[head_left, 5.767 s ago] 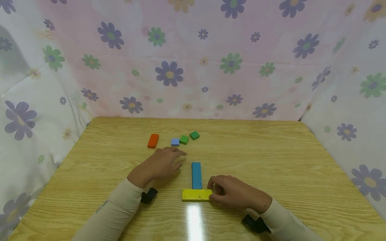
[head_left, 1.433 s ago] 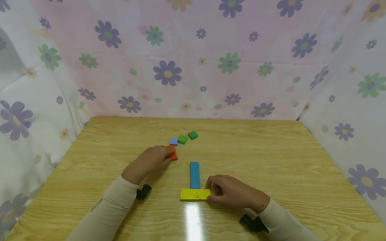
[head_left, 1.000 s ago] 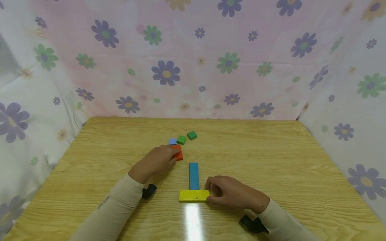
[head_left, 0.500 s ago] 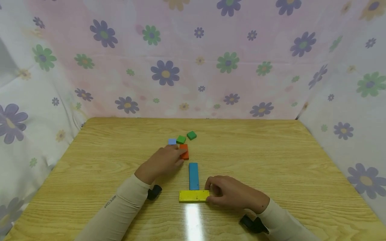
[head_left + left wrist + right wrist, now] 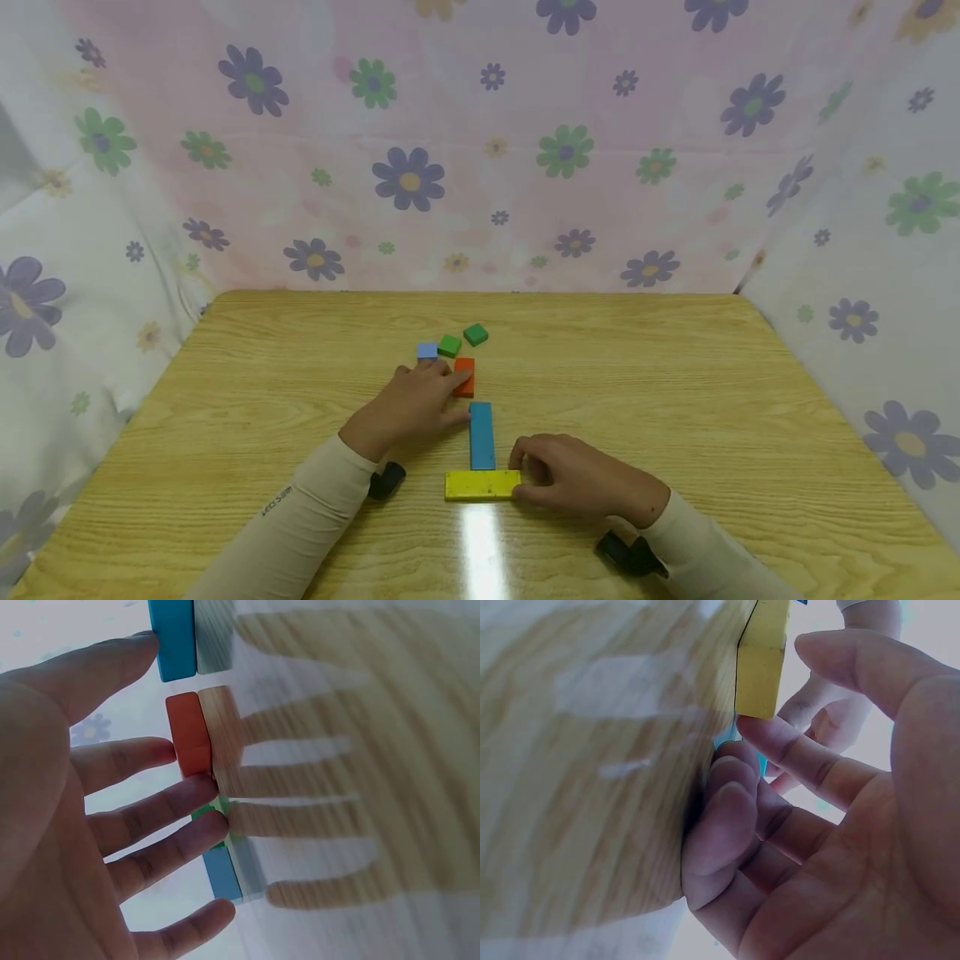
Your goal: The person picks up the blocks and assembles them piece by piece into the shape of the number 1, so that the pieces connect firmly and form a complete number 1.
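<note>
My left hand [image 5: 408,404] lies over the table with fingers spread. Its index finger touches the orange-red block [image 5: 466,387], while the thumb tip is against the far end of the long blue block [image 5: 482,437], as the left wrist view shows. That block stands lengthwise, its near end meeting the middle of the long yellow block [image 5: 480,485], which lies crosswise. At the yellow block's right end, my right hand [image 5: 581,477] holds it loosely between thumb and index finger, the other fingers curled on the table. The orange-red block is roughly in line beyond the blue one, a small gap between.
Past the left fingers sit a light-blue square block [image 5: 427,350], a light-green block [image 5: 449,345] and a darker green block [image 5: 476,334]. Wood-grain table [image 5: 637,375] surrounds them, with a flowered cloth [image 5: 480,192] behind and at both sides.
The orange-red block has slid from the far left rightward and nearer, under my left fingers. Over the last half second my left thumb has spread to the blue block. My right hand stays put.
</note>
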Action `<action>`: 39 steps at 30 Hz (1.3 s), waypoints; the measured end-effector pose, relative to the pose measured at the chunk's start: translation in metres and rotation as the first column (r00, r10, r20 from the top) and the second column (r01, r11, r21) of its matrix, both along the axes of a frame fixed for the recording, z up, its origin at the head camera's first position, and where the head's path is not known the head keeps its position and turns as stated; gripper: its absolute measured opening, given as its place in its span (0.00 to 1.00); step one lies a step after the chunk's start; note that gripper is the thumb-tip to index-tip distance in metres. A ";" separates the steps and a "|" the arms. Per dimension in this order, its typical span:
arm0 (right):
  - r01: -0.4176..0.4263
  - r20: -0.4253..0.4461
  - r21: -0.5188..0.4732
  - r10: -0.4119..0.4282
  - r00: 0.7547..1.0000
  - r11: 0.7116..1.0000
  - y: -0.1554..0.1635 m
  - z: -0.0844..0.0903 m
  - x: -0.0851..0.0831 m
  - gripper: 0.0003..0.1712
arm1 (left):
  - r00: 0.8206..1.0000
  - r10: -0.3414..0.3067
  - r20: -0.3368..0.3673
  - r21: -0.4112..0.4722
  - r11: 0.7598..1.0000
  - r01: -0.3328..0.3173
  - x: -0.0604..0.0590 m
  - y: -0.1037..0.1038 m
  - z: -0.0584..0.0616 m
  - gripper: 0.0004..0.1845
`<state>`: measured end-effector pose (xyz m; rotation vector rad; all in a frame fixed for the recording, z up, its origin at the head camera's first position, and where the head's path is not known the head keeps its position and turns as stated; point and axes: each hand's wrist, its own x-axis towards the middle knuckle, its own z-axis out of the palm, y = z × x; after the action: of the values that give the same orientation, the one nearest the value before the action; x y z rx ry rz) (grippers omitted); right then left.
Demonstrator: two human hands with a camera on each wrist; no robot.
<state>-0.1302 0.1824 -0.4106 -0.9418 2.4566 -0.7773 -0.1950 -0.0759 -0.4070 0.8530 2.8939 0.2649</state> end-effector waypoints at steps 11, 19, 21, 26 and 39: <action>0.000 -0.006 -0.001 0.000 1.000 1.000 -0.001 -0.001 -0.001 0.11 | 0.999 -0.035 -0.008 0.015 0.999 0.035 0.002 0.002 -0.001 0.36; 0.005 -0.001 0.003 -0.005 1.000 1.000 0.000 -0.001 -0.001 0.12 | 0.999 -0.053 0.011 0.025 0.998 0.053 0.005 0.005 0.003 0.35; 0.006 -0.001 0.004 -0.006 1.000 1.000 0.000 -0.002 -0.001 0.12 | 0.999 -0.052 0.014 0.033 0.998 0.052 0.005 0.006 0.003 0.35; 0.007 0.001 0.003 -0.007 1.000 1.000 0.001 -0.002 0.000 0.12 | 0.998 -0.053 0.017 0.037 0.998 0.052 0.005 0.007 0.003 0.34; 0.009 -0.016 0.004 -0.009 1.000 1.000 0.000 -0.001 0.000 0.12 | 0.997 -0.079 0.006 0.051 0.996 0.079 0.004 0.007 0.002 0.32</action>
<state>-0.1300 0.1827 -0.4114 -0.9398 2.4763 -0.7698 -0.1908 -0.0686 -0.4048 0.9699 2.8496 0.3340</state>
